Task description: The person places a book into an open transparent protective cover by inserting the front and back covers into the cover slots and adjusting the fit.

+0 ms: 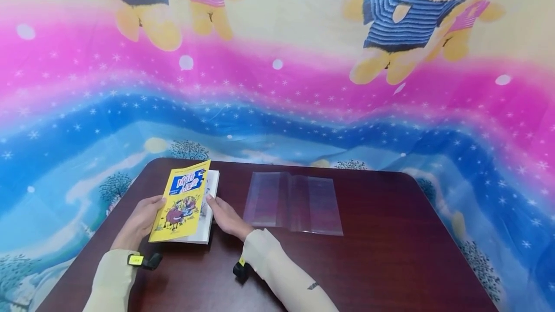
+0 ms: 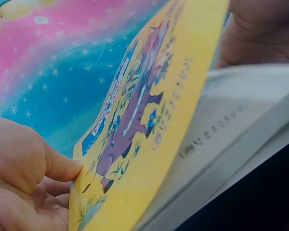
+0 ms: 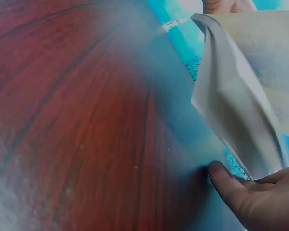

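Note:
A paperback book with a yellow illustrated cover (image 1: 184,206) is held up over the left side of the table. Its cover stands partly lifted from the white pages (image 1: 208,227). On the left edge, my left hand (image 1: 139,218) grips the book, and the left wrist view shows its thumb and fingers pinching the yellow cover (image 2: 135,192). My right hand (image 1: 227,215) holds the opposite side, thumb over the white pages. In the right wrist view, the right hand (image 3: 260,199) is at the lower end of the slightly fanned pages (image 3: 231,96).
To the right of the book, a clear plastic book cover (image 1: 292,201) lies spread flat on the dark red wooden table (image 1: 381,254). A colourful cloth with bears and snowflakes (image 1: 277,95) hangs behind and around the table. Black straps (image 1: 149,261) sit at both wrists.

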{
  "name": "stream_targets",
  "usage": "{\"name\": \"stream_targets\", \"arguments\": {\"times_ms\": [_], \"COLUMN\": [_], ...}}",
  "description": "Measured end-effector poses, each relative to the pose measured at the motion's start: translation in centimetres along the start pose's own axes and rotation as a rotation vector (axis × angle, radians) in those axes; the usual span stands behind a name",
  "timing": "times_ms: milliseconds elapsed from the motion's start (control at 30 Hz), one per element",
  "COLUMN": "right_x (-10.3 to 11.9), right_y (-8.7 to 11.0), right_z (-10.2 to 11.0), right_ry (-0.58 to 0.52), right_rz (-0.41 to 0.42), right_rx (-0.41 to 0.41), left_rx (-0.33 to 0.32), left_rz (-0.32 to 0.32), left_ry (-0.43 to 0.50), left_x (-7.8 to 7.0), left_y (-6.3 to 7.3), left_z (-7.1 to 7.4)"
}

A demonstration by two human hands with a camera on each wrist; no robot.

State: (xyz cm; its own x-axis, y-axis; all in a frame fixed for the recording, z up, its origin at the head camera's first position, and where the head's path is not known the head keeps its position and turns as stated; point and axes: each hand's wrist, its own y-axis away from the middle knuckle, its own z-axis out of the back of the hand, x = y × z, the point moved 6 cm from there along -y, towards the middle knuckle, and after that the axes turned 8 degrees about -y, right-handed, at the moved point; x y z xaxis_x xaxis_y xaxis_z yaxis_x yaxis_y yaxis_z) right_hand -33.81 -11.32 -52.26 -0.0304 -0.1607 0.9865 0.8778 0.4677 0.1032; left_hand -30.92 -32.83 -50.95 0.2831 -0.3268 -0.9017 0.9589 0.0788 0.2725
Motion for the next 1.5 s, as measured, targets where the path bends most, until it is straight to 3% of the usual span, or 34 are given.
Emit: {"name": "stream_targets", "arguments": {"times_ms": [133, 300, 533, 700, 933, 1500], "right_x": [-0.1, -0.1, 0.2, 0.0, -0.2, -0.4], "right_y": [0.2, 0.5, 0.4, 0.4, 0.6, 1.5], "right_z": [0.2, 0.9, 1.9, 2.6, 3.3, 6.1], "right_ry": [-0.137, -0.183, -0.150, -0.163, -0.164, -0.132], "right_rz": [-0.008, 0.012, 0.065, 0.059, 0.041, 0.065], "right_rx": [0.048, 0.062, 0.043, 0.008, 0.019, -0.003], "left_rx": [-0.019, -0.034, -0.056, -0.070, -0.104, -0.086], "left_rz": [0.019, 0.022, 0.004, 0.002, 0.012, -0.017], "left_ry": [-0.020, -0.034, -0.049, -0.052, -0.052, -0.039], "left_x": [0.0, -0.1, -1.0, -1.0, -1.3, -2.4], "left_y": [0.0, 0.1, -0.1, -0.4, -0.4, -0.8], "left_z": [-0.3, -0.6, -1.4, -2.0, -2.6, -5.3]}}
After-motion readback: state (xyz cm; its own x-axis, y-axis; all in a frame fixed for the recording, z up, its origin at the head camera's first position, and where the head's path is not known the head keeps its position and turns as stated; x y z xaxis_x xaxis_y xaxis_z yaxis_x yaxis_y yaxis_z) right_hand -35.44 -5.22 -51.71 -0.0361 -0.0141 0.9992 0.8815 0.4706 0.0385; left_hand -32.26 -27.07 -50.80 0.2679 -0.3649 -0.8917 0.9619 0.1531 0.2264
